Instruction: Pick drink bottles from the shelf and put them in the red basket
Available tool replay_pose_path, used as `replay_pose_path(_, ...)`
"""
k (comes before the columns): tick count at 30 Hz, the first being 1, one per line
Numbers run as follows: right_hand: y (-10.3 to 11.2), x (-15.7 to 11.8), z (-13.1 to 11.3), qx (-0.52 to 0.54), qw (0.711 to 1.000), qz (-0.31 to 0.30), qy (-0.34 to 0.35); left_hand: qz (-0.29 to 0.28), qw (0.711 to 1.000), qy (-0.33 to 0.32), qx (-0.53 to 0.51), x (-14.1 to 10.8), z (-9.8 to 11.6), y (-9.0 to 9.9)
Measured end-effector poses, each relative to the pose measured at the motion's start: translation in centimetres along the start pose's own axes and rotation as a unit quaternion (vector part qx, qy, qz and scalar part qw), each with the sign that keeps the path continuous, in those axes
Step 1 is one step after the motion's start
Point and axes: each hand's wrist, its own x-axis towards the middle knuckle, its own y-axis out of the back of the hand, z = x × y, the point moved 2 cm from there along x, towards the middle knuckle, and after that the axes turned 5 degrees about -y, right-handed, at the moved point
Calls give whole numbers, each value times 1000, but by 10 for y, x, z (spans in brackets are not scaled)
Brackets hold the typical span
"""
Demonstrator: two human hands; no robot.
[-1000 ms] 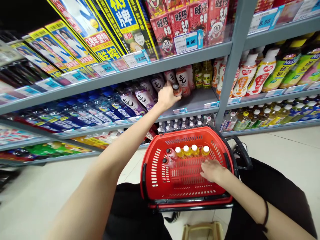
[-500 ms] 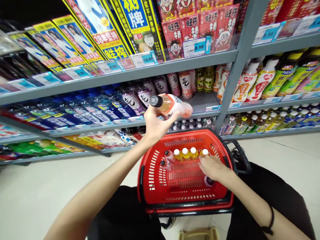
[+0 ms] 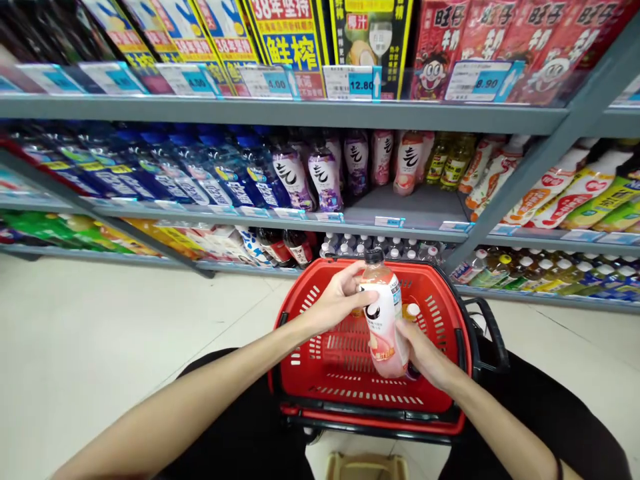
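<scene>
A pink drink bottle with a black cap and a white label stands nearly upright over the red shopping basket. My left hand grips it near the top, thumb across the label. At its lower right side my right hand also holds it, with most of those fingers hidden behind the bottle. Inside the basket a white-capped yellow bottle shows beside my right hand. The bottle and my hands cover much of the basket's other contents.
Shelves of drinks run across the front. On the middle one stand blue-capped bottles, purple-labelled bottles and another pink bottle. The basket's black handle juts out to the right. A yellowish stool is below.
My left hand has brought the pink bottle down from near the shelf to above the basket, turning it upright. My right hand has come up from inside the basket onto the bottle. The view has shifted.
</scene>
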Motion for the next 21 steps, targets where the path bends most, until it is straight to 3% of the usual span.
replay_pose_path(4,4,-11,-2,-71,996,56,1,-32,999,2,33,-5,6,-1)
replay_pose_path(8,-2,-16,-1,-56,995,87,19,-62,996,-27,51,-9,10,-13)
replay_pose_path(14,-4,-19,1,-48,988,141,34,-33,996,-45,74,-14,12,-28)
replay_pose_path(19,4,-15,5,-85,986,114,85,8,996,-43,81,-17,9,-25)
replay_pose_path(21,6,-13,8,-87,988,89,89,-3,995,-41,86,-17,9,-25)
